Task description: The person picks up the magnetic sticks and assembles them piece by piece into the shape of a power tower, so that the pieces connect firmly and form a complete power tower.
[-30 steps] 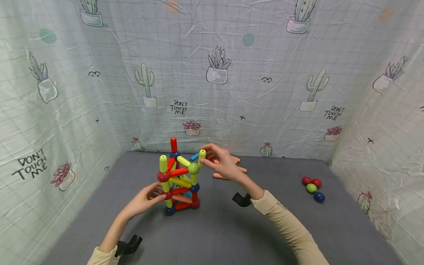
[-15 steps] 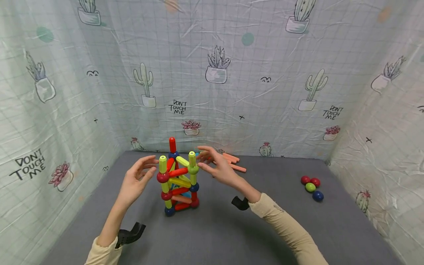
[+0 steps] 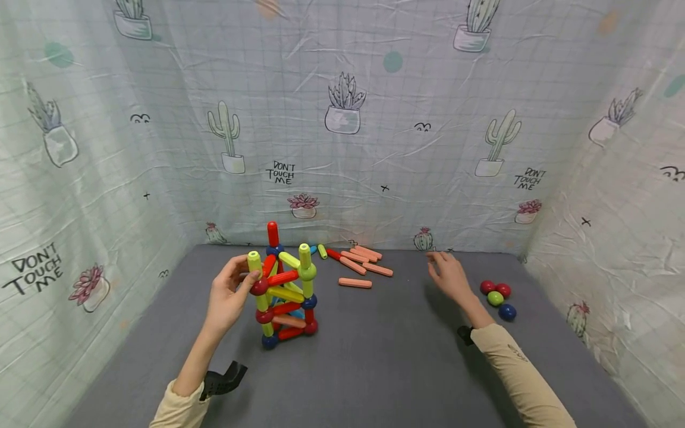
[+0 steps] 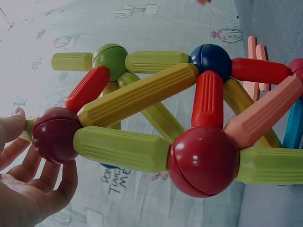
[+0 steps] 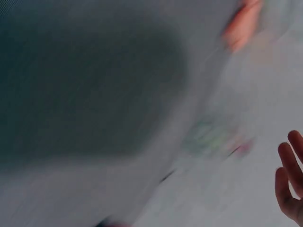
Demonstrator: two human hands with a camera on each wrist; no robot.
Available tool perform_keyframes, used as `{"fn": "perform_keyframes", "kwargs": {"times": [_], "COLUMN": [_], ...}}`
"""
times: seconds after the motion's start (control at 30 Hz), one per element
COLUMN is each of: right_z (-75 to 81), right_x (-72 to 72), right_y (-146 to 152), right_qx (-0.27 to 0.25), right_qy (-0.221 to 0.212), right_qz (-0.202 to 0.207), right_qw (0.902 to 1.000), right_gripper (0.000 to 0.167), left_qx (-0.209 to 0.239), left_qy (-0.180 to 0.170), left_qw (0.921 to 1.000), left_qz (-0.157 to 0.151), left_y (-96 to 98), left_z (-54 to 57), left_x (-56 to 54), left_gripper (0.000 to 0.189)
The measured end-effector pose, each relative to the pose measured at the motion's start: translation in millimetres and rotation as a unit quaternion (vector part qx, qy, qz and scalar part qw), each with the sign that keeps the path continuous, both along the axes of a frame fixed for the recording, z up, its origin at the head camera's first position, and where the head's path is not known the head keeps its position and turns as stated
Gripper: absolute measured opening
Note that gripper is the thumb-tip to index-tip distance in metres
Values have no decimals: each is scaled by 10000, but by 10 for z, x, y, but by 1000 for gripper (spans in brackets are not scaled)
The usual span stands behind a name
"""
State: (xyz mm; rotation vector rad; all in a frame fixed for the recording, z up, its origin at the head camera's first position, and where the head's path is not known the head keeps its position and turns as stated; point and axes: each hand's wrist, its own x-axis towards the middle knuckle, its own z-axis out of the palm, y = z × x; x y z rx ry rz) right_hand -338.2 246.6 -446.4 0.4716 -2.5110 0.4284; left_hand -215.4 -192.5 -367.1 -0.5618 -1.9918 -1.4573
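Observation:
A tower of magnetic rods and balls stands on the grey table (image 3: pixel 364 356), left of centre. My left hand (image 3: pixel 227 297) is at its upper left corner, pinching the upright yellow-green rod (image 3: pixel 254 261) on the dark red ball (image 3: pixel 260 286). In the left wrist view, thumb and fingers meet around that rod, mostly hiding it. A second yellow-green rod (image 3: pixel 304 255) rises from the green ball (image 3: pixel 307 272). At the back, a red rod (image 3: pixel 273 233) tops a blue ball (image 3: pixel 275 250). My right hand (image 3: pixel 451 278) holds nothing, fingers loosely extended, left of several loose balls (image 3: pixel 495 298).
Several salmon-coloured rods (image 3: pixel 355 283) lie behind and right of the tower, with a red rod (image 3: pixel 333 254) and a short yellow-green rod (image 3: pixel 323 251) beside them. A cactus-print curtain (image 3: pixel 342 178) encloses the table's back and sides.
My right hand has set a yellow-green rod upright on the green ball, let go, and moved right toward the loose balls. My left hand rose from the lower tower to the front-left top rod.

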Motion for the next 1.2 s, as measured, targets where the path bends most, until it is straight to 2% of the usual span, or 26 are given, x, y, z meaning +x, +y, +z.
{"fn": "perform_keyframes", "kwargs": {"times": [0.07, 0.17, 0.33, 0.53, 0.67, 0.77, 0.87, 0.97, 1.03, 1.13, 1.2], "right_z": [-92, -199, -349, -440, -442, -406, -302, -74, 155, 596, 898], "right_x": [-41, -58, -59, -23, -7, -9, -25, -35, -10, 128, 255], "right_y": [286, 627, 956, 1070, 1071, 1016, 843, 478, 140, -450, -845], "right_qx": [447, 1072, 1893, 2149, 2360, 2406, 2340, 2089, 1841, 1233, 792], "right_qy": [108, -143, -539, -1148, -1556, -1320, -572, 345, 869, 1259, 1458], "right_qz": [-439, -983, -1419, -1880, -2024, -1859, -1510, -1012, -600, 143, 758], "right_qw": [9980, 9893, 9701, 9515, 9376, 9435, 9587, 9721, 9772, 9843, 9832], "right_gripper": [22, 21, 25, 30, 31, 26, 21, 24, 30, 39, 40], "left_qx": [43, 49, -91, -393, -535, -574, -596, -553, -521, -517, -534], "left_qy": [5, 27, -70, -377, -504, -551, -571, -510, -455, -347, -288], "left_qw": [10000, 10000, 9999, 9984, 9973, 9968, 9965, 9970, 9974, 9979, 9979], "left_qz": [49, 42, 116, 122, 89, 88, 129, 162, 186, 203, 236], "left_y": [33, 30, 15, -7, -41, -88, -114, -93, -62, -8, 18], "left_z": [57, 56, 72, 101, 66, -6, -63, -37, 9, 88, 119], "left_x": [49, 47, 58, 79, 49, -9, -56, -31, 13, 81, 104], "left_gripper": [24, 24, 25, 25, 27, 28, 28, 28, 27, 26, 25]}}
